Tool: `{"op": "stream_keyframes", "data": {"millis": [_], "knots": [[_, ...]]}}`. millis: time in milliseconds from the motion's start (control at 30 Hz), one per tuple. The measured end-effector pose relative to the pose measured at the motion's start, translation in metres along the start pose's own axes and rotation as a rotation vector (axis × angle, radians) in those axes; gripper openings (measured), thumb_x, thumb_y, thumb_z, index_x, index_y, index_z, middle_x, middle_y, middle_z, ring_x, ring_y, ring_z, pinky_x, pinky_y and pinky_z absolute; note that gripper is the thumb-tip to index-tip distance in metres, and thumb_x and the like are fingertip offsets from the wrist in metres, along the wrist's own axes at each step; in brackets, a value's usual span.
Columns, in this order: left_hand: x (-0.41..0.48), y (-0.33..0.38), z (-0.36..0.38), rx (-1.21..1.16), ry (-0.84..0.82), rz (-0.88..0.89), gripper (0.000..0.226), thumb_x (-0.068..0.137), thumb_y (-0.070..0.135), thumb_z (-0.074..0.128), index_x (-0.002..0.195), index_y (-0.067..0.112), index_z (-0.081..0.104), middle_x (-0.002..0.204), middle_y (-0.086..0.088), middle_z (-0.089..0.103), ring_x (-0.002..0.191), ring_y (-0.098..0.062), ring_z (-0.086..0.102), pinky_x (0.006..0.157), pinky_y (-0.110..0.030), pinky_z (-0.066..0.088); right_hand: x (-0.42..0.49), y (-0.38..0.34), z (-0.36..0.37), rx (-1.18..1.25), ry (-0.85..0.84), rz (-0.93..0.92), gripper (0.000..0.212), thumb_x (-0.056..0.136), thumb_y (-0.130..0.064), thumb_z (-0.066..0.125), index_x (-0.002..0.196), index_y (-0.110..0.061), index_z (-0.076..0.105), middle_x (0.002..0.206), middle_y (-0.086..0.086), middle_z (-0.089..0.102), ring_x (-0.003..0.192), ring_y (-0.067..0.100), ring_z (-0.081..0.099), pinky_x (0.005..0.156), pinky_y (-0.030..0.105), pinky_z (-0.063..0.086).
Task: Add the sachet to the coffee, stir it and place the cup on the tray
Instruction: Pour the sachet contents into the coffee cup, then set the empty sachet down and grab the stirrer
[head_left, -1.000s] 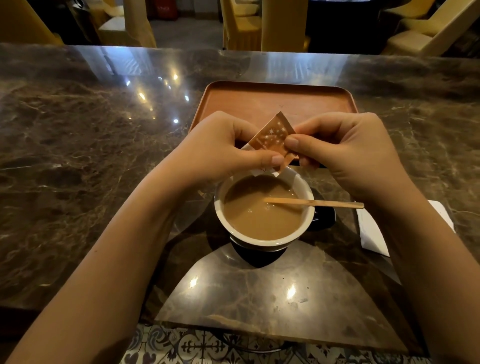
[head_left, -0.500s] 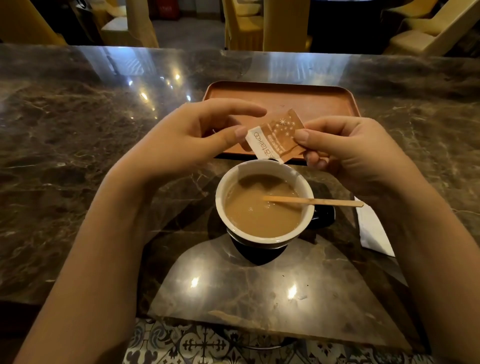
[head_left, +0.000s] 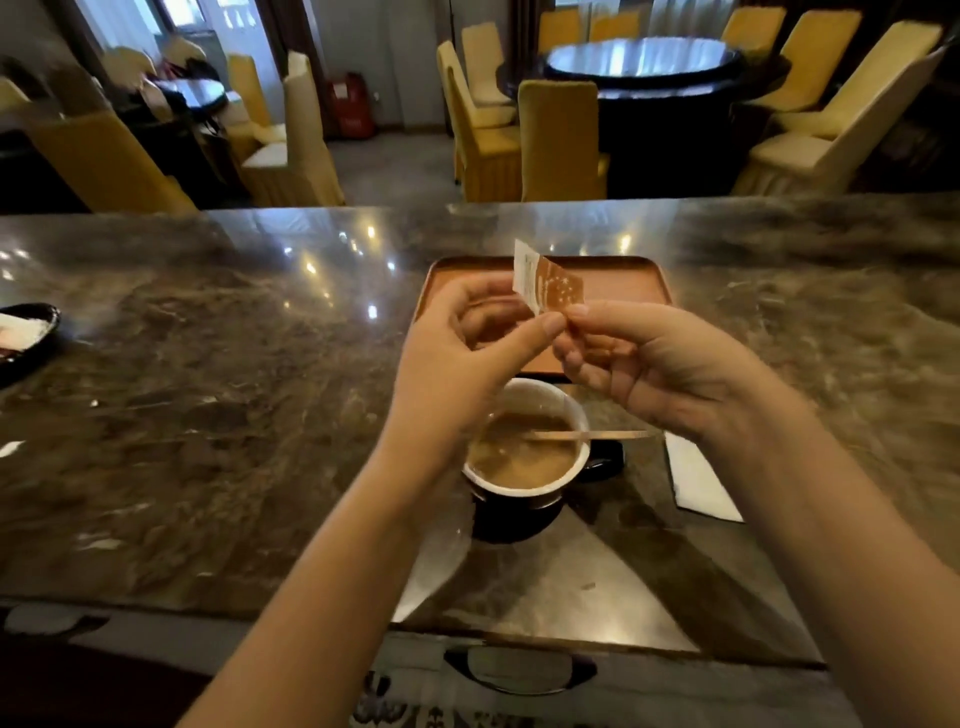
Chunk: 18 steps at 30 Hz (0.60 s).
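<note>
A small brown and white sachet (head_left: 548, 285) is held upright above the table, pinched at its lower edge by both my left hand (head_left: 457, 364) and my right hand (head_left: 654, 358). Below the hands stands a dark cup (head_left: 519, 506) with a white inside, full of milky coffee. A wooden stir stick (head_left: 592, 435) lies across the cup's rim and points right. Behind the hands an empty orange-brown tray (head_left: 634, 280) lies flat on the marble table (head_left: 208, 415).
A white napkin (head_left: 698, 483) lies to the right of the cup. A dark dish (head_left: 26, 332) holding something white sits at the far left edge. Yellow-covered chairs (head_left: 561, 140) and a round table stand beyond the far edge of the marble top.
Both hands have risen away from the cup with the sachet, which now stands upright. The left hand let go briefly and pinches it again. The camera has tilted up.
</note>
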<state>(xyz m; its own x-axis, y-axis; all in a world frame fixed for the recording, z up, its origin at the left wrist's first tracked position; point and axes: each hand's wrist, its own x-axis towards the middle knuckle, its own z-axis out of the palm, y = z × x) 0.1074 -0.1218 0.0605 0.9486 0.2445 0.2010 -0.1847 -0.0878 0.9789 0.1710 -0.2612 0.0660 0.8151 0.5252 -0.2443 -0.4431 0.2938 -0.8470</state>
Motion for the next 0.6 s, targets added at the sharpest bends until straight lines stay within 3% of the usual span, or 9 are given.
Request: {"op": "stream_keyframes", "data": {"millis": [167,267,367,467,533,600], "knots": [[-0.013,0.016,0.001,0.08,0.171,0.138,0.01,0.083,0.019,0.065,0.093,0.02,0.067,0.087,0.005,0.071,0.076,0.001,0.066,0.066,-0.01,0.05,-0.02,0.012,0.014,-0.062,-0.014,-0.049,0.018,0.083,-0.012,0.059,0.1,-0.006,0.062,0.072,0.002,0.07,0.065,0.011,0.066,0.062,0.024,0.055],[-0.016,0.026,-0.009,0.218,0.2,0.194,0.011,0.084,0.02,0.062,0.092,0.026,0.067,0.088,0.009,0.071,0.083,-0.002,0.067,0.07,-0.012,0.053,-0.025,0.018,0.019,-0.339,-0.04,-0.162,0.017,0.08,-0.019,0.063,0.097,-0.014,0.065,0.09,0.004,0.068,0.078,0.014,0.062,0.067,0.027,0.05],[-0.018,0.035,-0.023,0.381,0.212,0.231,0.012,0.084,0.02,0.063,0.091,0.029,0.065,0.084,0.018,0.066,0.086,0.003,0.064,0.069,-0.008,0.051,-0.029,0.013,0.028,-0.64,0.029,-0.421,0.02,0.08,-0.026,0.064,0.098,-0.019,0.065,0.1,0.005,0.069,0.087,0.016,0.064,0.066,0.025,0.049],[-0.025,0.046,-0.035,0.438,0.146,0.245,0.014,0.084,0.019,0.063,0.091,0.032,0.064,0.083,0.019,0.066,0.086,0.005,0.063,0.067,-0.006,0.05,-0.032,0.007,0.041,-0.743,0.034,-0.619,0.014,0.082,-0.019,0.063,0.096,-0.016,0.066,0.091,0.002,0.07,0.081,0.009,0.066,0.067,0.021,0.054],[-0.032,0.051,-0.044,0.38,0.112,0.222,0.02,0.083,0.018,0.064,0.092,0.036,0.062,0.085,0.018,0.067,0.085,0.005,0.065,0.068,-0.008,0.051,-0.033,0.008,0.049,-0.744,0.05,-0.653,0.01,0.083,-0.016,0.062,0.091,-0.018,0.067,0.083,-0.003,0.069,0.071,0.0,0.064,0.059,0.012,0.05],[-0.036,0.05,-0.053,0.329,0.116,0.18,0.019,0.082,0.017,0.064,0.095,0.031,0.065,0.088,0.015,0.069,0.085,0.005,0.066,0.068,-0.008,0.051,-0.031,0.011,0.054,-0.704,0.055,-0.638,0.007,0.083,-0.016,0.062,0.088,-0.019,0.067,0.076,-0.004,0.067,0.06,-0.002,0.059,0.054,0.012,0.047]]}}
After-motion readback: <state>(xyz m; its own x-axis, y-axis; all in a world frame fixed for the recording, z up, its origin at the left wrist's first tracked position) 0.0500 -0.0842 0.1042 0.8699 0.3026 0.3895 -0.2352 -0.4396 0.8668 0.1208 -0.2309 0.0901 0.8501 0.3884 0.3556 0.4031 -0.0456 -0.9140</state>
